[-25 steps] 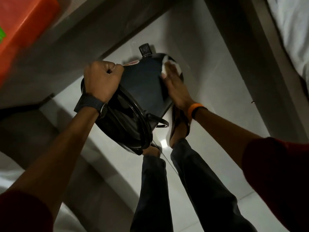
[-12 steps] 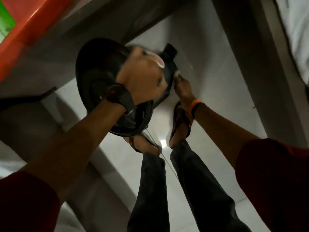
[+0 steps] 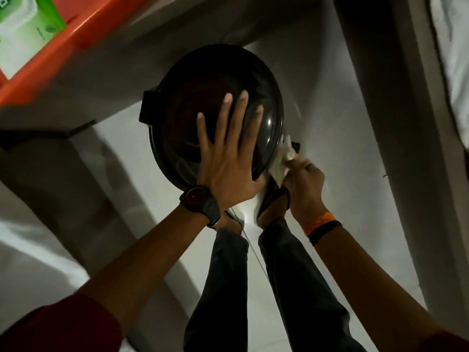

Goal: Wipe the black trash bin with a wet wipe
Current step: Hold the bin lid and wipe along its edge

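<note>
Two hands are on the black trash bin, which I take as my landmark; it is tipped so its closed lid faces me, above my feet on the pale floor. My left hand lies flat on the lid with the fingers spread wide, gripping nothing, only pressing to steady the bin. My right hand is at the bin's lower right edge, its grip pinched shut on the wet wipe, and the wipe touches the rim where lid meets body.

As for progress, I judge the job partly done. The lid gleams on its right side, which may be moisture or only the light; the picture is dim and a little blurred, so I cannot be sure. The rim beside the wipe is the part in hand now. The far left side with the hinge block, and the body hidden behind the lid, look left to do, as far as I can tell.

With the lid shut, I cannot see whether the bin holds anything. Up and left of the bin, an orange tray holds a green and white pack, possibly the wipes.
</note>
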Action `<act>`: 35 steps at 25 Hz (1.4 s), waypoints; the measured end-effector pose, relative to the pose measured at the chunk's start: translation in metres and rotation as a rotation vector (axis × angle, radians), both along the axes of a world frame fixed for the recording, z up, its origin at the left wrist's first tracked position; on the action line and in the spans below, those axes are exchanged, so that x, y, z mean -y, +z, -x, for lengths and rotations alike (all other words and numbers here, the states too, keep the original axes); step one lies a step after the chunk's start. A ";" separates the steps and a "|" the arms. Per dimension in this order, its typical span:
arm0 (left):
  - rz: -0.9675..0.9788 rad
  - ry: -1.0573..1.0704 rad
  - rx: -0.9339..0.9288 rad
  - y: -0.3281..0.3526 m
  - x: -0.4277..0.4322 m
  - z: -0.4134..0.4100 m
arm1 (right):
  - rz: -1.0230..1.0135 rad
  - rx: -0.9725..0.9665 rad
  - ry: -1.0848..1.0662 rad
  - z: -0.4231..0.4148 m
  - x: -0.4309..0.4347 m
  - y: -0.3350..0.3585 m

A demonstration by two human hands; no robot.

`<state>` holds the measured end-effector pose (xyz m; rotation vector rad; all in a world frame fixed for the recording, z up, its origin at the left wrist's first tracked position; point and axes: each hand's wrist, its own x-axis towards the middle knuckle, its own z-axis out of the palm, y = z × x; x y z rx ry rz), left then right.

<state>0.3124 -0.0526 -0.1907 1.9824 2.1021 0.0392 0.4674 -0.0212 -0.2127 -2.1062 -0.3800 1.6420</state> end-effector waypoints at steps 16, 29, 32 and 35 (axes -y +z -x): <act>0.011 -0.665 -0.161 -0.038 0.056 0.046 | -0.038 0.174 0.332 -0.020 -0.029 -0.009; -0.311 0.267 0.091 0.151 -0.040 0.163 | -0.500 0.352 1.222 0.010 -0.003 0.076; -0.103 0.373 0.185 0.164 -0.061 0.178 | -0.649 0.393 1.445 0.070 -0.020 0.042; 0.059 0.455 0.379 0.155 -0.062 0.184 | -0.441 0.401 1.716 0.118 -0.045 -0.002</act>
